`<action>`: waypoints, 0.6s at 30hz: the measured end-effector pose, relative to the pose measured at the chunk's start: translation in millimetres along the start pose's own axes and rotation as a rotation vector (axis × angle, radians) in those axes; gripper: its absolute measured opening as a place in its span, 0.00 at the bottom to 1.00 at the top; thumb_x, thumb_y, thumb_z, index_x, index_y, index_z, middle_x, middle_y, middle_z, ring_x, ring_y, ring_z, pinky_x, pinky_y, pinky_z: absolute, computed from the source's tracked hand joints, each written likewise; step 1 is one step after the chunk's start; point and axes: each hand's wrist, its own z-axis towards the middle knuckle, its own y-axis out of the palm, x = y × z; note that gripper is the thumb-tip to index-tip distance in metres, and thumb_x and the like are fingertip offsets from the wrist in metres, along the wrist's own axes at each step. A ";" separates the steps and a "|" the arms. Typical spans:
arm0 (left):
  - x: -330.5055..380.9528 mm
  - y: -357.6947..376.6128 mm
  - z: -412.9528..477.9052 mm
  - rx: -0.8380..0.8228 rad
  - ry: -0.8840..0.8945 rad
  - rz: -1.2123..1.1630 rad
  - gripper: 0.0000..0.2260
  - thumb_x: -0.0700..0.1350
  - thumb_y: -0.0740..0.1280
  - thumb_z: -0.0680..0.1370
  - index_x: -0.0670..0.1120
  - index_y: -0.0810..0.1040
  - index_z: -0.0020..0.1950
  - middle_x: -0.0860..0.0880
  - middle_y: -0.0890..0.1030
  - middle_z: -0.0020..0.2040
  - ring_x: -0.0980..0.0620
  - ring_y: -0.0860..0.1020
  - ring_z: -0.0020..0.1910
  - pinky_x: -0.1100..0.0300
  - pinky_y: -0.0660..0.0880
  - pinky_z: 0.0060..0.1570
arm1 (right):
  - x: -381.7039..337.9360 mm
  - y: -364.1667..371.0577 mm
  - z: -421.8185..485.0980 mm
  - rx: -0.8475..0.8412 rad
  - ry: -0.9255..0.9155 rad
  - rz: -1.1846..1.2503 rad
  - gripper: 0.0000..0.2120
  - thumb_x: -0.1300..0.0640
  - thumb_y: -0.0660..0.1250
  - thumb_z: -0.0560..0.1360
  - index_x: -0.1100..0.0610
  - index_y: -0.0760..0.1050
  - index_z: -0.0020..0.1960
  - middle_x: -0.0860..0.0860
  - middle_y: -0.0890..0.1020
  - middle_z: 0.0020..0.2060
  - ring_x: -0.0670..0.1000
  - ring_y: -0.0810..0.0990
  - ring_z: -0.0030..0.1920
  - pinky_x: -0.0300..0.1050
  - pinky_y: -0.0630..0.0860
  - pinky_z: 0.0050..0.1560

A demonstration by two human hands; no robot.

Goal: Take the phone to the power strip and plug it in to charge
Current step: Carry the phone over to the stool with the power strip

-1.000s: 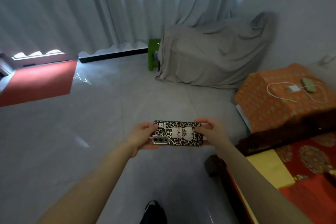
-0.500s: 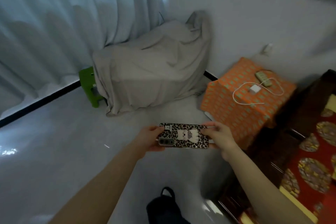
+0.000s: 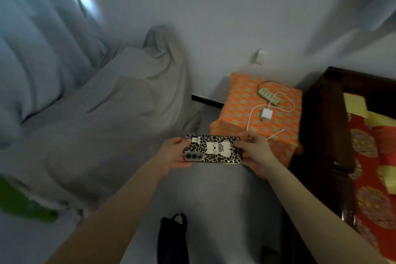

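Note:
A phone in a leopard-print case lies flat between both hands, back side up, camera end to the left. My left hand grips its left end and my right hand grips its right end. Beyond the right hand stands an orange patterned box. On its top lie a beige power strip, a white charger block and a looped white cable. The cable's loose end reaches toward my right hand.
A large shape under a grey sheet fills the left. A dark wooden bed frame with red bedding is on the right. A green stool sits low left. My black shoe shows on the grey floor.
The view has swung right and come closer to the orange box. Both hands still hold the phone, which now sits just in front of the box.

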 end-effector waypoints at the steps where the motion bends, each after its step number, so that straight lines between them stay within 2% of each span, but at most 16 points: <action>1: 16.9 1.6 19.5 -0.047 0.011 0.026 0.06 0.46 0.65 0.77 0.46 0.75 0.52 0.43 0.80 0.50 0.48 0.80 0.38 0.56 0.81 0.33 | -7.8 0.8 13.1 0.046 0.004 0.024 0.09 0.69 0.71 0.71 0.57 0.76 0.42 0.62 0.80 0.50 0.64 0.81 0.49 0.66 0.77 0.53; 4: 60.3 12.3 70.4 -0.128 0.005 0.097 0.05 0.46 0.65 0.77 0.45 0.75 0.51 0.43 0.80 0.50 0.48 0.80 0.38 0.55 0.81 0.34 | -29.5 -3.3 49.3 0.137 0.028 0.067 0.08 0.70 0.70 0.71 0.58 0.76 0.43 0.69 0.79 0.55 0.70 0.79 0.55 0.72 0.75 0.55; 6: 84.7 27.9 99.1 -0.158 -0.019 0.139 0.05 0.45 0.65 0.77 0.45 0.76 0.50 0.43 0.80 0.48 0.47 0.80 0.38 0.57 0.80 0.30 | -43.6 -11.7 68.7 0.199 0.048 0.091 0.08 0.69 0.70 0.71 0.57 0.76 0.42 0.67 0.80 0.52 0.68 0.80 0.54 0.71 0.75 0.55; 8: 104.7 47.9 126.3 -0.197 -0.041 0.175 0.03 0.45 0.65 0.77 0.46 0.76 0.46 0.44 0.81 0.45 0.47 0.80 0.37 0.59 0.80 0.26 | -54.4 -26.8 88.9 0.272 0.035 0.095 0.09 0.69 0.70 0.71 0.56 0.76 0.42 0.61 0.80 0.46 0.63 0.82 0.48 0.64 0.80 0.50; 9: 113.7 59.3 140.7 -0.216 -0.047 0.187 0.03 0.45 0.65 0.77 0.46 0.76 0.45 0.44 0.81 0.44 0.47 0.80 0.37 0.59 0.80 0.25 | -59.8 -36.0 99.9 0.306 0.025 0.084 0.09 0.69 0.70 0.71 0.56 0.76 0.43 0.58 0.80 0.44 0.60 0.82 0.45 0.56 0.82 0.44; 11: 130.3 83.1 170.7 -0.253 -0.058 0.203 0.04 0.45 0.66 0.77 0.45 0.76 0.48 0.43 0.81 0.45 0.46 0.80 0.37 0.58 0.80 0.26 | -68.0 -56.1 124.9 0.339 0.021 0.072 0.08 0.69 0.70 0.71 0.58 0.76 0.44 0.54 0.79 0.40 0.53 0.81 0.37 0.42 0.79 0.30; 12: 138.4 95.3 185.8 -0.274 -0.065 0.206 0.06 0.45 0.66 0.77 0.44 0.76 0.51 0.43 0.81 0.45 0.45 0.80 0.38 0.57 0.81 0.27 | -70.5 -66.6 140.2 0.347 0.033 0.078 0.08 0.69 0.70 0.71 0.58 0.76 0.45 0.54 0.79 0.38 0.52 0.80 0.36 0.40 0.78 0.29; 15: 159.3 133.0 232.9 -0.291 -0.089 0.203 0.10 0.45 0.66 0.77 0.43 0.76 0.55 0.43 0.81 0.45 0.45 0.80 0.38 0.56 0.81 0.26 | -78.2 -96.6 192.1 0.350 0.093 0.117 0.07 0.68 0.70 0.72 0.58 0.76 0.46 0.54 0.79 0.39 0.54 0.80 0.40 0.49 0.80 0.37; 18: 172.7 173.0 280.2 -0.247 -0.097 0.202 0.10 0.45 0.66 0.77 0.44 0.76 0.57 0.43 0.81 0.49 0.46 0.80 0.39 0.59 0.78 0.22 | -87.5 -123.9 242.5 0.357 0.129 0.132 0.08 0.67 0.69 0.72 0.55 0.76 0.43 0.53 0.79 0.38 0.50 0.80 0.37 0.46 0.80 0.33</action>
